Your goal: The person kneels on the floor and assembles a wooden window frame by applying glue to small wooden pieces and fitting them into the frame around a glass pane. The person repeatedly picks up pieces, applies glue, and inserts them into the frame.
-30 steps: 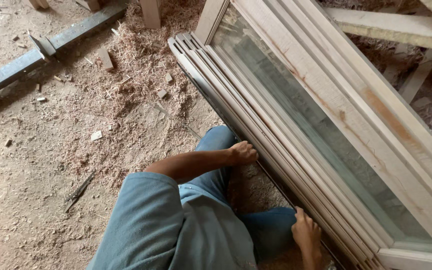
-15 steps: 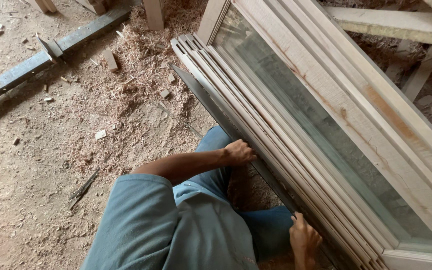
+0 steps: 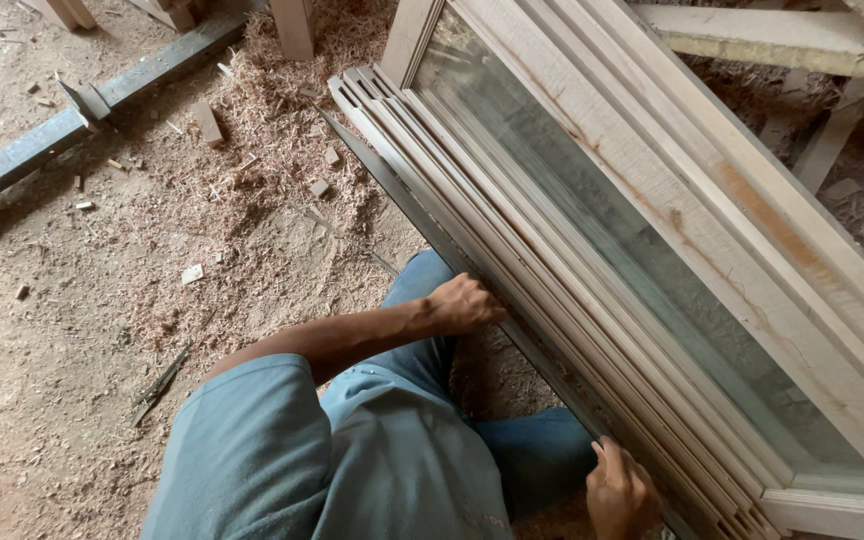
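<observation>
Both hands are gripping the leaning window frame [image 3: 592, 260]: left hand [image 3: 465, 303] midway along its lower rail, right hand [image 3: 620, 492] near its corner. Frame may be sliding on sawdust [image 3: 282, 130], pinching fingers.

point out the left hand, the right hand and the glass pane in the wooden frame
left hand [image 3: 464, 303], head view, on its knuckles
right hand [image 3: 619, 493], head view, back of hand
glass pane [image 3: 592, 200], head view, middle of the glass

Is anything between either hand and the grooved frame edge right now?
Nothing visible. The left hand rests directly on the lower edge of the wooden frame, and the right hand touches the same edge near its bottom corner. Only sawdust lies on the floor nearby.
</observation>
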